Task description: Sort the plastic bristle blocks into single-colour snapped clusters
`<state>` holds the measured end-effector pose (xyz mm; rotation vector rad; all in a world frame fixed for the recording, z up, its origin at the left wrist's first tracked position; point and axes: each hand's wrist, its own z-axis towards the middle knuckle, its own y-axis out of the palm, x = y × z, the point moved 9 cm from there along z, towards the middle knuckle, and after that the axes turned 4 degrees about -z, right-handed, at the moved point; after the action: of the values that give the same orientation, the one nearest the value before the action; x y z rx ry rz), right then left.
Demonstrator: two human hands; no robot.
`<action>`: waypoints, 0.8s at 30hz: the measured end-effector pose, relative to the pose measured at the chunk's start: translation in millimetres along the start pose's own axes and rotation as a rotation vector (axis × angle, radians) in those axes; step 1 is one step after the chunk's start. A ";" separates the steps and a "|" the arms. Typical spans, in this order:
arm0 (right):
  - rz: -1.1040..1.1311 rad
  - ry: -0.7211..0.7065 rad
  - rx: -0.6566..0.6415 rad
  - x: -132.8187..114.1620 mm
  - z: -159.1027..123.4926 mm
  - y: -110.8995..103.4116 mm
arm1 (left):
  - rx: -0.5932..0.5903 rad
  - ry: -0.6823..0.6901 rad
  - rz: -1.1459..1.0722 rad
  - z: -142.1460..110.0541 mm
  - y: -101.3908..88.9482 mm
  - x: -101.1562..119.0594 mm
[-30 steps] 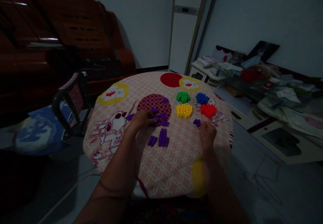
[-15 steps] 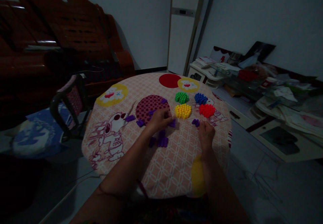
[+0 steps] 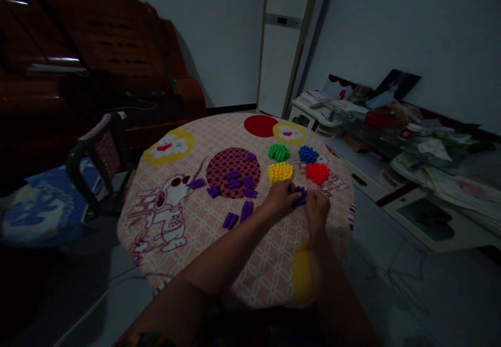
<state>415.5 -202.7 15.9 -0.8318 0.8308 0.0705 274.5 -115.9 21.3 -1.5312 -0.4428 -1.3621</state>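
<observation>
Between my two hands is a small cluster of purple building blocks (image 3: 299, 195). My left hand (image 3: 280, 198) pinches it from the left, and my right hand (image 3: 317, 206) grips it from the right; the fingers partly cover it. Loose purple blocks (image 3: 230, 220) lie scattered on the tablecloth to the left, several of them on its dark red checked circle (image 3: 219, 167). Just beyond my hands stand a yellow block cluster (image 3: 280, 171) and a red block cluster (image 3: 317, 172). Behind those are a green cluster (image 3: 278, 152) and a blue cluster (image 3: 308, 154).
A patterned cloth covers the round table (image 3: 258, 268). To the left is a chair (image 3: 104, 162), with a wooden sofa (image 3: 113, 49) behind it. Along the right wall runs a low cabinet (image 3: 430, 216) heaped with papers and bags. A tall white unit (image 3: 279, 65) stands at the back.
My left hand has moved right, from the loose purple blocks over to my right hand. Both hands now meet at the purple cluster. The view has shifted slightly.
</observation>
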 end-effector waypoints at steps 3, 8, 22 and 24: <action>-0.016 0.007 0.003 0.6 0.3 0.1 | -0.013 -0.041 -0.043 -8.1 5.4 -8.6; -0.019 0.001 0.008 0.2 0.2 0.4 | -0.019 0.027 0.109 -18.4 14.2 -2.1; 0.013 0.019 -0.009 2.4 0.7 3.0 | 0.026 0.033 0.310 -18.2 11.3 5.4; 0.017 0.036 -0.007 4.3 0.6 2.8 | 0.051 0.010 0.247 -16.9 8.2 2.0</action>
<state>417.7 -201.4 11.4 -0.8349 0.8726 0.0740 272.7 -134.2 17.3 -1.4836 -0.2694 -1.1573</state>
